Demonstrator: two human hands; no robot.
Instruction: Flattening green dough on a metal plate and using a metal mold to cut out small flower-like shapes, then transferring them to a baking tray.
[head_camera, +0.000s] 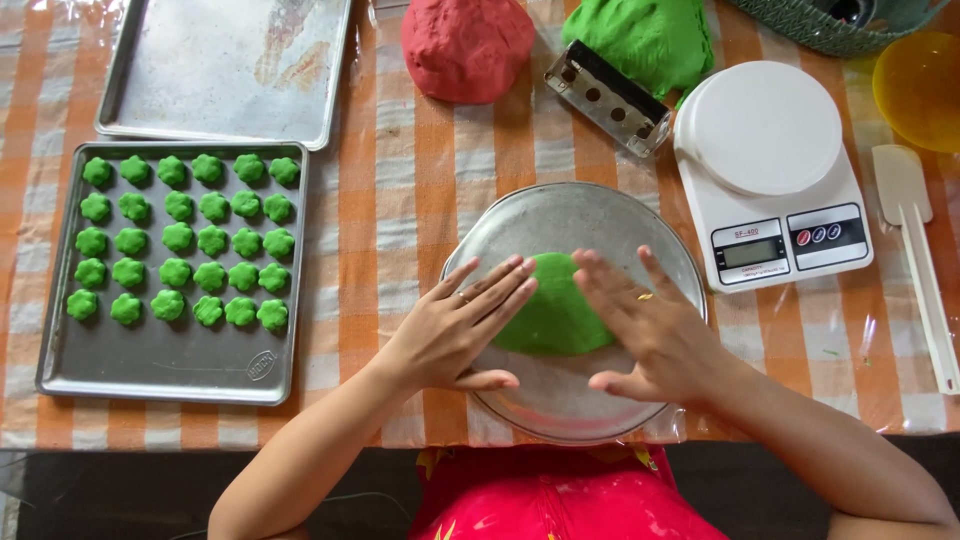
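Striped orange surface (400, 190) carries two trays: one bare (225, 65), one (150, 360) with thirty green flower-shaped pieces (180, 238). Left hand (455, 325) and right hand (650, 335), fingers spread flat, press one green dough disc (555, 310) in one round metal pan (570, 215).

Left of your fingers: baking tray (160, 375) holding five rows of green flower-shaped dough pieces (180, 240); an empty tray (225, 65) beyond it. Ahead of your fingers: red dough mound (465, 45), green dough mass (640, 35), metal scraper (610, 97). To their right: white kitchen scale (765, 170), white spatula (915, 250), yellow bowl (920, 90).
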